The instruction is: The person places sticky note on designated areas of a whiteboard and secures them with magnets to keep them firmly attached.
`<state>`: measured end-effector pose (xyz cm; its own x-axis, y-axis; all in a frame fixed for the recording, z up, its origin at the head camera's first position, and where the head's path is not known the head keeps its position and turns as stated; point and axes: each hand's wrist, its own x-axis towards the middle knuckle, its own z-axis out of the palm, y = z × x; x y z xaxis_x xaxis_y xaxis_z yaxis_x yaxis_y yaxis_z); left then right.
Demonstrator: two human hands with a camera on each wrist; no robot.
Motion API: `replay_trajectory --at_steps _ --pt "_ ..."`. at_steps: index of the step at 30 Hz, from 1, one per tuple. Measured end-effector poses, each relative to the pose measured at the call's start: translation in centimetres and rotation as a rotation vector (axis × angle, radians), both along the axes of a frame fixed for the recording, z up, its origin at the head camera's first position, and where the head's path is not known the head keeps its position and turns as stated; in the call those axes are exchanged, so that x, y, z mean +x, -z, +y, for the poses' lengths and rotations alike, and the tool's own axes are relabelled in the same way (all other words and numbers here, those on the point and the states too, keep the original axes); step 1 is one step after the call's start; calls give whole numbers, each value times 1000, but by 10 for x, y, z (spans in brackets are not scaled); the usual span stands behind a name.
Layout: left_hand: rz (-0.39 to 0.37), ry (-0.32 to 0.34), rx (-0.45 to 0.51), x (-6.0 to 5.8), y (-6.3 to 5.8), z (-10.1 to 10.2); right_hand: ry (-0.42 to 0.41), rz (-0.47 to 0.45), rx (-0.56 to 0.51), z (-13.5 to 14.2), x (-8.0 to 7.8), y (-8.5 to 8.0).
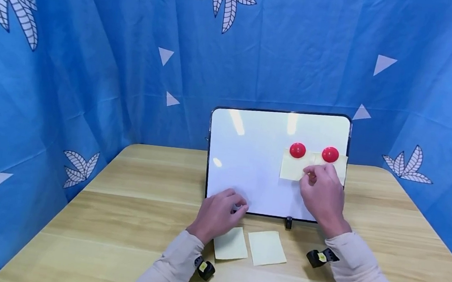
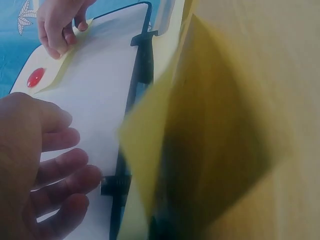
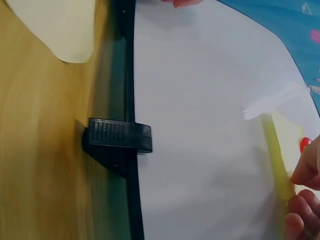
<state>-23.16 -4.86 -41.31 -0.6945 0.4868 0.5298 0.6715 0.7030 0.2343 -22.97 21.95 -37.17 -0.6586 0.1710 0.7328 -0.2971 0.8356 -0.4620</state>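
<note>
A whiteboard stands upright on the table, with two pale yellow sticky notes on its right half. One round red magnet sits at the top of the left note, another red magnet on the right note. My right hand is over where the notes meet, fingers loosely bent, thumb and index fingertip apart at the left note's edge. Near the board's lower left edge, my left hand hangs with relaxed fingers and holds nothing; in the left wrist view its fingers are spread apart.
Two more sticky notes lie on the wooden table before the board: one partly under the left hand, another beside it. A black clip foot supports the board's lower edge. Blue patterned curtain surrounds the table.
</note>
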Motion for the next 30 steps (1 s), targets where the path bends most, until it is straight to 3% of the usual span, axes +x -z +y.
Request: replay_trajectory --at_steps 11,16,21,30 --pt "4 -13 -22 5 7 -6 -50 -85 65 -5 14 12" --pt "-44 -26 -8 6 5 -13 -99 -112 76 -9 18 17" --pt "-98 -32 9 9 3 -21 -155 -187 46 -12 22 21" --pt "-144 -33 14 8 2 -34 -253 -325 100 -19 27 24"
